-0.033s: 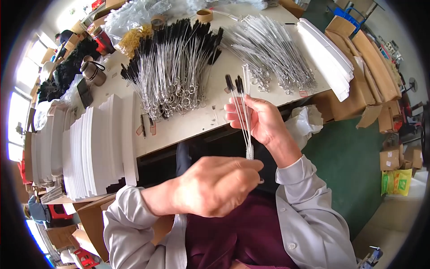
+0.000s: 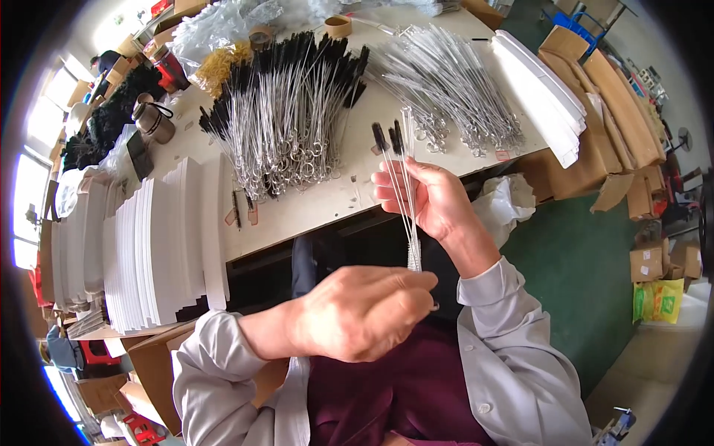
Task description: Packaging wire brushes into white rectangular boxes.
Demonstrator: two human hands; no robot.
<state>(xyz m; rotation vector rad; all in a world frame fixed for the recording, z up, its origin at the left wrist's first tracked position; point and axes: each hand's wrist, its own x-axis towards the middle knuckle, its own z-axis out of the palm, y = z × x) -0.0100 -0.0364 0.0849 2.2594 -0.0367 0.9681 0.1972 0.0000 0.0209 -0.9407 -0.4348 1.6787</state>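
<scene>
My left hand (image 2: 364,312) is closed round the lower ends of a few thin wire brushes, whose bottoms it hides. Two of these brushes have black bristle tips (image 2: 388,137) pointing up and away from me; a paler bristle section (image 2: 413,255) shows just above my left fist. Farther up the wires, my right hand (image 2: 424,197) curls its fingers behind them, thumb alongside. Beyond my hands, a large heap of black-tipped wire brushes (image 2: 286,123) with ring ends lies on the table (image 2: 297,215). To its right is a pile of white-bristled wire brushes (image 2: 465,89).
Stacked white card pieces (image 2: 160,245) stand at the left, and more white strips (image 2: 543,97) lie at the right. A steel flask (image 2: 155,123), tape roll (image 2: 338,27) and plastic bags (image 2: 223,30) sit farther back. Cardboard boxes (image 2: 602,111) flank the table's right.
Very little differs: my left hand sits slightly lower on the brushes. My right hand and the heaps stay essentially as they were.
</scene>
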